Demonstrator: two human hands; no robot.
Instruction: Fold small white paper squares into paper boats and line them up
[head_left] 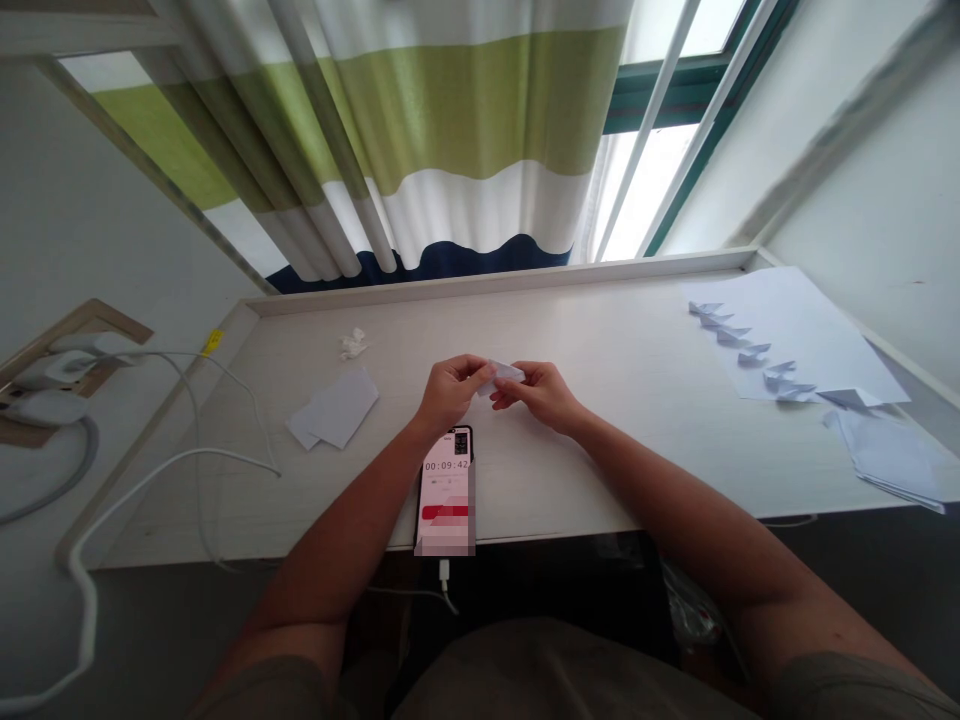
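A small folded piece of white paper (504, 371) is held up between my two hands over the middle of the desk. My left hand (452, 388) pinches its left end, thumb on top. At the other end, the fingers of my right hand (546, 392) close on the paper's right side. How the paper is folded is too small to make out fully. Just below my left hand lies a phone (448, 490) with a timer on its screen, a cable plugged into its lower end.
Loose paper pieces (345, 410) and a crumpled scrap (353, 344) lie to the left. On the right, several small folded paper shapes (733, 335) stand in a row on a white sheet (817, 320), beside a paper stack (896, 455). White cables (180, 455) cross the desk's left side.
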